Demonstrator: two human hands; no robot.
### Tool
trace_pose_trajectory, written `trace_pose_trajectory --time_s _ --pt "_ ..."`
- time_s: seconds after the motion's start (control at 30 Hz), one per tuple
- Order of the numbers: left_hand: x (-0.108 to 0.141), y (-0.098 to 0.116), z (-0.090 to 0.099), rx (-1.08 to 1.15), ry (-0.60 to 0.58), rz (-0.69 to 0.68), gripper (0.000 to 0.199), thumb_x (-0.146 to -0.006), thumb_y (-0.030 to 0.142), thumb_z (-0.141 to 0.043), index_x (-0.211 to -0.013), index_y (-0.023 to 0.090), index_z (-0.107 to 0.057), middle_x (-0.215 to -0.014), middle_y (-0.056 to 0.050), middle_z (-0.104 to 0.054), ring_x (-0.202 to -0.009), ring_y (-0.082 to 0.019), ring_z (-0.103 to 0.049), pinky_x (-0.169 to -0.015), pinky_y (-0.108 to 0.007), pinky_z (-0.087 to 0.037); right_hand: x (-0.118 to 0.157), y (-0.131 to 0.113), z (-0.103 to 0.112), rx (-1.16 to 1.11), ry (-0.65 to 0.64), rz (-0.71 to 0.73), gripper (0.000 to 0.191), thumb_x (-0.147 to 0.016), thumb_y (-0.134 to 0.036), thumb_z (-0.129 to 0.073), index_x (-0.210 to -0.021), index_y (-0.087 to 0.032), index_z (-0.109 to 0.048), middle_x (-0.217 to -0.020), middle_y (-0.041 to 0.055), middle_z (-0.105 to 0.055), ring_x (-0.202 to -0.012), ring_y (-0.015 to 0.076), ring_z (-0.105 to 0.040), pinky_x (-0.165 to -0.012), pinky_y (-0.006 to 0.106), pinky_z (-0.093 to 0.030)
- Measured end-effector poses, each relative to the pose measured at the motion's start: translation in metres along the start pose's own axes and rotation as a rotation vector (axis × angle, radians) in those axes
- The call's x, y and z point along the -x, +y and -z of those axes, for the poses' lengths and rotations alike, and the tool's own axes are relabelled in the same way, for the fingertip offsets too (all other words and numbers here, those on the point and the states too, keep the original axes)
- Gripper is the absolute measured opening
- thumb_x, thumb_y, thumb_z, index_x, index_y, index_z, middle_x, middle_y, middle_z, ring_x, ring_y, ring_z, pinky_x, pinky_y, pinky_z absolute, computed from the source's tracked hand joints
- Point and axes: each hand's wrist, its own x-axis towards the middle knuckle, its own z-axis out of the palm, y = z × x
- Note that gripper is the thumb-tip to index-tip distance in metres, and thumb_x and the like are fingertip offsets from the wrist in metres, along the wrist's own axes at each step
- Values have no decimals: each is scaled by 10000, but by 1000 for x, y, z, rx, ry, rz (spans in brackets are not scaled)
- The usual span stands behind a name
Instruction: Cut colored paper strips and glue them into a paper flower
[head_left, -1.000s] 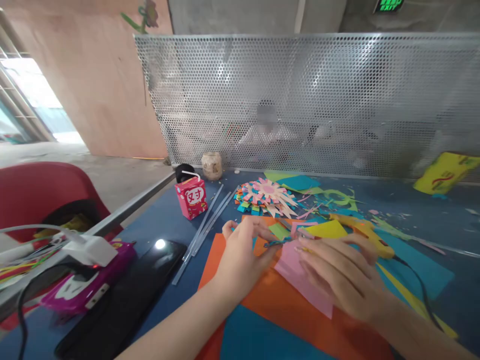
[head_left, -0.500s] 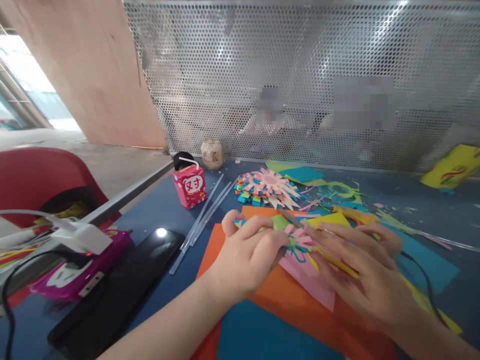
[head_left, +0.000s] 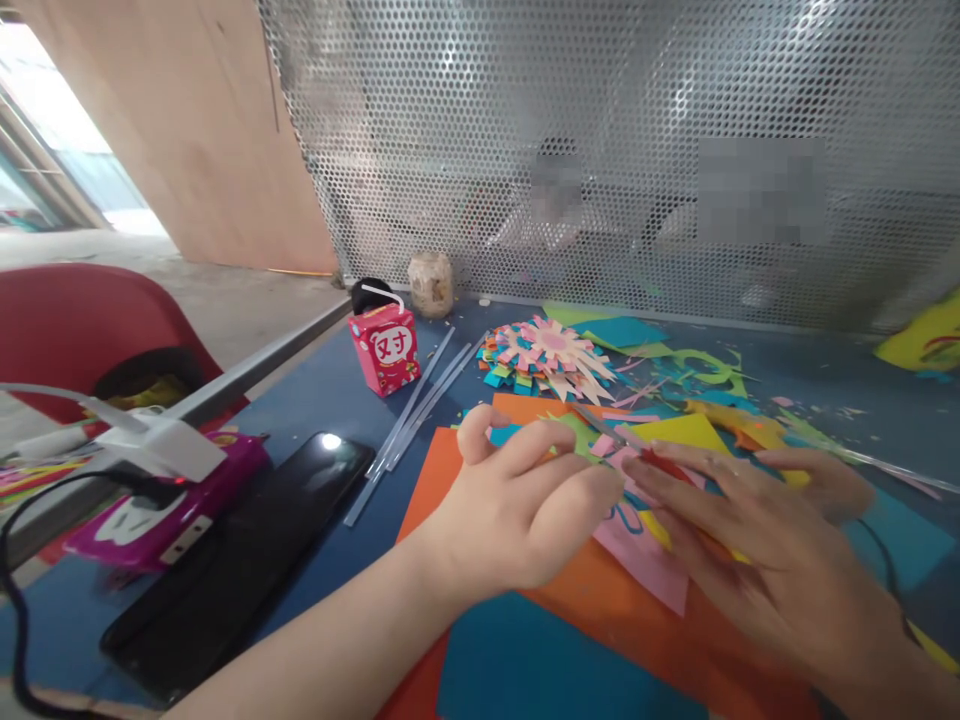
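Note:
My left hand (head_left: 536, 505) has its fingers curled, thumb and forefinger meeting at a small paper flower (head_left: 625, 512) with pink strips and blue loops. The hand covers much of the flower. Just right of it, my right hand (head_left: 757, 545) has its fingers stretched out and a gap between thumb and forefinger, the fingertips close to the pink strips. A grey blade (head_left: 598, 422) with something red behind it lies by the right fingertips, partly hidden. Under both hands are orange paper (head_left: 570, 590), pink paper (head_left: 649, 572) and blue paper (head_left: 540, 665).
Fringed paper flowers (head_left: 551, 345) lie piled behind my hands. An orange-yellow tool (head_left: 739, 428) sits beyond my right hand, near paper scraps. To the left are clear sticks (head_left: 420, 410), a drink box (head_left: 385, 350), a phone (head_left: 247, 560) and a purple power strip (head_left: 232, 465). A perforated metal screen (head_left: 450, 130) stands behind.
The view has shifted slightly. My left hand has moved right, covering more of the flower. My right hand has shifted right and a little down, its fingertips farther from the blade.

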Motion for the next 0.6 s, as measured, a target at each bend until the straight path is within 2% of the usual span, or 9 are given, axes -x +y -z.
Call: trace_pose_trajectory --time_s 0.27,0.47,0.6 --pt "0 -1 0 -9 0 11 177 -781 51 -542 -861 201 -494 -671 88 -679 -768 -115 -631 -808 -337 -225 -2 -2 0 -17 30 48 351 -898 -241 -459 -1244 -260 -516 -1061 16 -698 -1001 170 -634 -785 333 -509" --pt "0 -1 -2 -27 14 14 192 -778 41 -535 -864 207 -494 -620 97 -651 -754 -102 -625 -826 -334 -219 -2 -2 1 -42 11 -10 281 -901 -257 -455 -1153 -255 -577 -1097 53 -678 -972 160 -647 -783 309 -511" --pt "0 -1 -2 -28 11 17 188 -779 47 -538 -868 207 -492 -629 97 -658 -756 -102 -622 -820 -335 -222 -2 -1 3 -59 4 15 294 -906 -249 -432 -1164 -250 -572 -1139 63 -661 -958 179 -655 -761 334 -515"
